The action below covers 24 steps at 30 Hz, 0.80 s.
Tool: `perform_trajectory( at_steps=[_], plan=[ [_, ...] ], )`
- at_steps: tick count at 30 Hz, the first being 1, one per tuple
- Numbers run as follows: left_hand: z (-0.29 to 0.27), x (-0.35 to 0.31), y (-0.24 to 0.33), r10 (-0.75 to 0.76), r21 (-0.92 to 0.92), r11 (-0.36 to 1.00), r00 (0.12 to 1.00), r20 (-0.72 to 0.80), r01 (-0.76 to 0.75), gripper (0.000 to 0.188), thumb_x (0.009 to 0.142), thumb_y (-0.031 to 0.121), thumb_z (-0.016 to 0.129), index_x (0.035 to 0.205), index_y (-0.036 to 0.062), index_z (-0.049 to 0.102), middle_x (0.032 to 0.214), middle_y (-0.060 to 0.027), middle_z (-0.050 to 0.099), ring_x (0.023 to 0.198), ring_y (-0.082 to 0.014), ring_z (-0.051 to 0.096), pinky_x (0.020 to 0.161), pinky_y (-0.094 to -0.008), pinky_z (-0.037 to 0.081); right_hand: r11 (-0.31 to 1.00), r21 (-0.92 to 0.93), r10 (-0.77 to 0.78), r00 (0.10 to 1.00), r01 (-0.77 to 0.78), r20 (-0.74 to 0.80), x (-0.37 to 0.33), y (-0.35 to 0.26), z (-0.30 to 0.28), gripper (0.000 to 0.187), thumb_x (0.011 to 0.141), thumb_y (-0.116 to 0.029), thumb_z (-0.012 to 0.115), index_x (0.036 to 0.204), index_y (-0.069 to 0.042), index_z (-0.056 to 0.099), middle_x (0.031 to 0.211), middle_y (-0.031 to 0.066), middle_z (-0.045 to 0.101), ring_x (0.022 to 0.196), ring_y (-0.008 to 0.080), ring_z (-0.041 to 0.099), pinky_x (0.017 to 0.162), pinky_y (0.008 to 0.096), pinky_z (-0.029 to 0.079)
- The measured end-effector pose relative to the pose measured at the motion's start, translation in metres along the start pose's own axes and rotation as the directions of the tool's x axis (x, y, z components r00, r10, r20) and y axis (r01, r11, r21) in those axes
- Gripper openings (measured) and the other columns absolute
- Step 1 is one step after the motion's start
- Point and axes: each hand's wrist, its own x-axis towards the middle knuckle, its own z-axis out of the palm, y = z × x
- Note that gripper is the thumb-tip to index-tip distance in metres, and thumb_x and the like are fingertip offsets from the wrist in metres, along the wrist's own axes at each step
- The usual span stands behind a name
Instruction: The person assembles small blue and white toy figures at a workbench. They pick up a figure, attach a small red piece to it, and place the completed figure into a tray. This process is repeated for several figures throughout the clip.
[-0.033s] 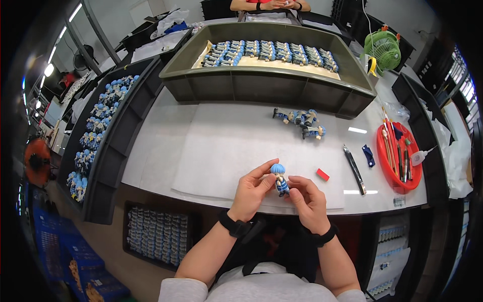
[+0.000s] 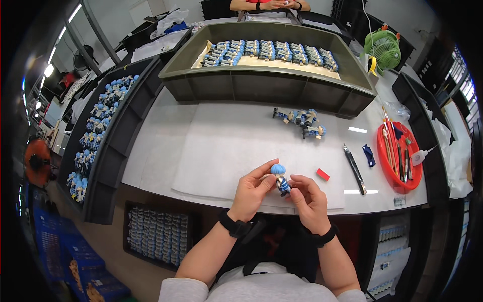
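Above the near edge of the table I hold a small figurine (image 2: 281, 179) with light blue hair, a blue and white outfit and dark feet. My left hand (image 2: 251, 190) pinches it at the head and upper body between thumb and fingers. At its lower end, the fingertips of my right hand (image 2: 311, 201) touch the feet and legs. Farther back on the white sheet (image 2: 221, 151), several similar figurines (image 2: 302, 118) lie together in a small cluster. A small red block (image 2: 322, 174) lies just right of my right hand.
A large grey-green bin (image 2: 201, 83) with rows of figurines stands at the back. Another dark bin (image 2: 113, 151) of figurines is at the left. To the right lie a black-handled tool (image 2: 354, 169) and a red basket (image 2: 402, 187) of brushes. A co-worker's hands (image 2: 274, 4) show beyond.
The figurine has tilted very slightly, its feet moving a little to the right with my right fingertips. Everything else stays where it was.
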Motion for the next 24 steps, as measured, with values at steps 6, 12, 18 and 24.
perform_trajectory(
  at_steps=[6, 12, 18, 24],
  plan=[
    [-0.0001, -0.0013, -0.0029, 0.085, 0.137, 0.987, 0.996, 0.024, -0.088, 0.04, 0.087, 0.011, 0.057, 0.124, 0.0008, 0.047, 0.103, -0.0048, 0.059, 0.091, -0.0087, 0.054, 0.083, -0.0226, 0.043, 0.968, -0.142, -0.213, 0.977, 0.207, -0.027, 0.0022, 0.0082, -0.0017, 0.043, 0.077, 0.005, 0.063, 0.116, 0.0, 0.046, 0.109, 0.0087, 0.053, 0.097, 0.0155, 0.054, 0.078, 0.0268, 0.048],
    [-0.0038, -0.0024, -0.0044, 0.113, 0.102, 0.988, 0.993, 0.025, -0.115, 0.037, 0.088, 0.008, 0.055, 0.123, 0.0002, 0.047, 0.11, -0.0105, 0.058, 0.102, -0.0149, 0.053, 0.089, -0.0284, 0.042, 0.988, -0.121, -0.108, 0.988, 0.095, -0.11, 0.0033, 0.0034, 0.0026, 0.048, 0.074, 0.006, 0.065, 0.118, 0.0, 0.045, 0.108, 0.008, 0.053, 0.098, 0.0155, 0.053, 0.08, 0.0266, 0.047],
    [0.0015, -0.0022, -0.0013, 0.118, 0.085, 0.989, 0.993, 0.031, -0.12, 0.035, 0.088, 0.006, 0.052, 0.123, -0.0001, 0.047, 0.113, -0.0122, 0.057, 0.102, -0.0153, 0.054, 0.089, -0.0285, 0.044, 0.998, -0.035, -0.055, 0.994, 0.052, -0.094, 0.0001, 0.0071, -0.0007, 0.051, 0.074, 0.004, 0.067, 0.119, 0.0, 0.045, 0.107, 0.0085, 0.053, 0.092, 0.0145, 0.056, 0.08, 0.026, 0.048],
    [0.0045, 0.0003, -0.002, 0.063, 0.107, 0.992, 0.998, -0.017, -0.061, 0.033, 0.09, 0.008, 0.051, 0.121, -0.0016, 0.048, 0.106, -0.0106, 0.059, 0.092, -0.0136, 0.057, 0.082, -0.0271, 0.049, 0.996, 0.015, -0.084, 0.995, 0.084, -0.045, -0.0016, 0.0049, -0.0026, 0.053, 0.073, 0.0, 0.07, 0.119, 0.0, 0.045, 0.104, 0.0073, 0.054, 0.087, 0.0129, 0.055, 0.078, 0.0262, 0.048]
  ],
)
